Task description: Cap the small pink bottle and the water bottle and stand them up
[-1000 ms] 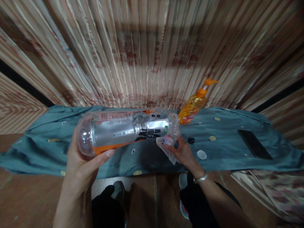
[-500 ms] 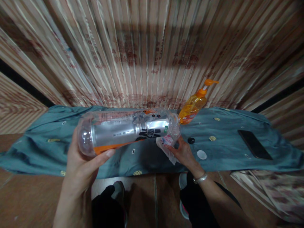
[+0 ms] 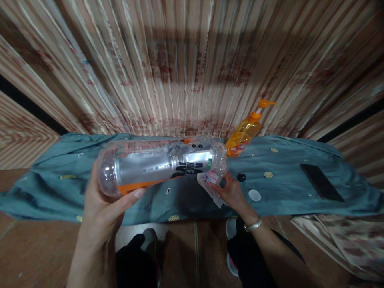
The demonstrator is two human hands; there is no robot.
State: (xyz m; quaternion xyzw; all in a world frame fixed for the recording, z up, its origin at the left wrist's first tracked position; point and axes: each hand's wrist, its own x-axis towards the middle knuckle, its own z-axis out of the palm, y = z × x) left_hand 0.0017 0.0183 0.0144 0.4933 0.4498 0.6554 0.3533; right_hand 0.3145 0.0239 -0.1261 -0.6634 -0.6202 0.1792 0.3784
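Note:
My left hand (image 3: 103,210) grips the base end of a large clear plastic bottle (image 3: 150,163) with a silver and orange label. The bottle lies almost level in the air, its neck pointing right. At that neck, my right hand (image 3: 231,192) is closed around a small clear plastic bottle (image 3: 213,176) with a pinkish label. Whitish, crumpled-looking material hangs below it. The large bottle partly hides where the two meet, and I cannot tell whether liquid passes between them. Just behind stands an orange pump bottle (image 3: 243,135).
A teal patterned cloth (image 3: 144,210) covers the low surface. To the right of my right hand lie a small black cap (image 3: 241,177), a white round lid (image 3: 255,195) and a dark phone (image 3: 321,182). A striped curtain (image 3: 186,72) hangs behind.

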